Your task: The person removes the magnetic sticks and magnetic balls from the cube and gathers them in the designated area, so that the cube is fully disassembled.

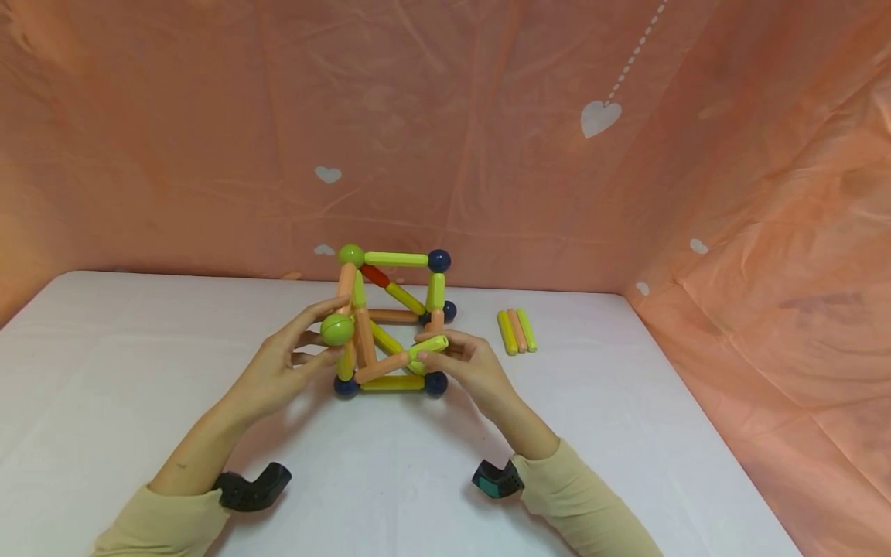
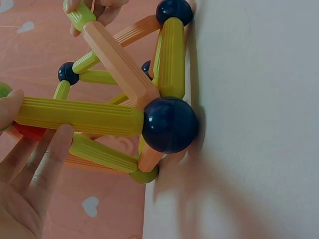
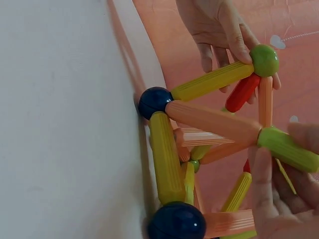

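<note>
A frame of magnetic rods and balls stands on the white table. At its front left corner, my left hand holds a green ball, its thumb where the ball meets an upright yellow rod. My right hand pinches a lime green rod between thumb and fingers. That rod joins end to end with an orange rod, which slants up from the dark blue ball at the lower front left. Another dark blue ball sits at the lower front right.
Three loose rods, two yellowish and one orange, lie side by side right of the frame. An orange cloth with pale hearts hangs behind the table and along its right side. Black wrist devices sit at both sleeves.
</note>
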`<state>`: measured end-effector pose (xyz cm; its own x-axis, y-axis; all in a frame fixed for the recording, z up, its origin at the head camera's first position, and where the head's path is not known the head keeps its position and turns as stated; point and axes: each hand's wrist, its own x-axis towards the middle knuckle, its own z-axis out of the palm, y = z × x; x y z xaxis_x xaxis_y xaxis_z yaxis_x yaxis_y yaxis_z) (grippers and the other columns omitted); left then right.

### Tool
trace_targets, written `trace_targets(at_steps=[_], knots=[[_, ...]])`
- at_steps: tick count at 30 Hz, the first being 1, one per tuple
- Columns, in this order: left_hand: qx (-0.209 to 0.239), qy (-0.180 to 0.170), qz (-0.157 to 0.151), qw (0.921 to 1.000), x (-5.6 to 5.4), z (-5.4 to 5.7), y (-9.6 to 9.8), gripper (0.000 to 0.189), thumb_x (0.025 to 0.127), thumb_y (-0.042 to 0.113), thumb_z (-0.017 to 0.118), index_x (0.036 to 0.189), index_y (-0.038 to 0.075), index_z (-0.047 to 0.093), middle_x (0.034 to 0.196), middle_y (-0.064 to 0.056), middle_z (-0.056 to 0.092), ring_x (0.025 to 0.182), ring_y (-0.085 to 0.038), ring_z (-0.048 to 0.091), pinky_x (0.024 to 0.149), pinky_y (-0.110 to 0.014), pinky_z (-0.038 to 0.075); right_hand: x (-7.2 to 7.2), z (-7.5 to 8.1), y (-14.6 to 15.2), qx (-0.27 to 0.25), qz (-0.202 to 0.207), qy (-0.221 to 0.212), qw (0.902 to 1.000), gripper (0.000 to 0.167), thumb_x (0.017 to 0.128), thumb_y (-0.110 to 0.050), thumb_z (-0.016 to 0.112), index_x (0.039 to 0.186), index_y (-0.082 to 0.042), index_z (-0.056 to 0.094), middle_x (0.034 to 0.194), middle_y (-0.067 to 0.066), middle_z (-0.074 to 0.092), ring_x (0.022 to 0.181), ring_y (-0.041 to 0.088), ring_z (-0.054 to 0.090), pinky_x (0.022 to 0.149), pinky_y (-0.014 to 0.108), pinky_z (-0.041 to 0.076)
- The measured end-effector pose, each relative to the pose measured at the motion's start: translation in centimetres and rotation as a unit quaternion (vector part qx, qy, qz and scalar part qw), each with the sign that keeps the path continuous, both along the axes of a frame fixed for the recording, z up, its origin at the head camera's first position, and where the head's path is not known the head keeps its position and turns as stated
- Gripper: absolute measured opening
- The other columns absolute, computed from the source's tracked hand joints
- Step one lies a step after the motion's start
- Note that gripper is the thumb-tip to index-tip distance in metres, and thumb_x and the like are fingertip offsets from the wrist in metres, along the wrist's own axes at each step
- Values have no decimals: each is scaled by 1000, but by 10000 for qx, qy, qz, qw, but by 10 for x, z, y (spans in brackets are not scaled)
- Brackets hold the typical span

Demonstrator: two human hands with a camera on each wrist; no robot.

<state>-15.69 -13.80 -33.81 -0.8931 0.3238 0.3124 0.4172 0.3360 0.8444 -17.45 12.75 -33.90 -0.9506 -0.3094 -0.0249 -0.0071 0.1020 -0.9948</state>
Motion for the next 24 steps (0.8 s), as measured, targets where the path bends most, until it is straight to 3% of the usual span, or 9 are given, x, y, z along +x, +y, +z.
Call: trace_targets(at_steps=[9,16,24], knots=[[12,45,-25,10000,0,-1,-1,58,94,11,61,146,20,38,141,-12,44,109,-31,59,79,-22,52,1,-4,5,-225,270,245,9991,35,97,-8,54,126,11,51,99,5,66,85,10,65,81,29,55],[-58,134,19,9999,0,-1,-2,57,94,12,61,146,21,38,141,-10,45,106,-23,59,79,-23,53,-2,-5,22,142,-300,462,9984,35,95,-9,57,127,6,53,112,11,58,92,16,62,88,39,53],[-59,119,21,9999,0,-1,-4,58,94,11,61,146,22,37,142,-11,44,108,-29,59,78,-22,52,-20,-10,48,1014,-828,420,9905,48,89,-8,65,134,3,49,113,17,59,86,10,64,79,32,55]])
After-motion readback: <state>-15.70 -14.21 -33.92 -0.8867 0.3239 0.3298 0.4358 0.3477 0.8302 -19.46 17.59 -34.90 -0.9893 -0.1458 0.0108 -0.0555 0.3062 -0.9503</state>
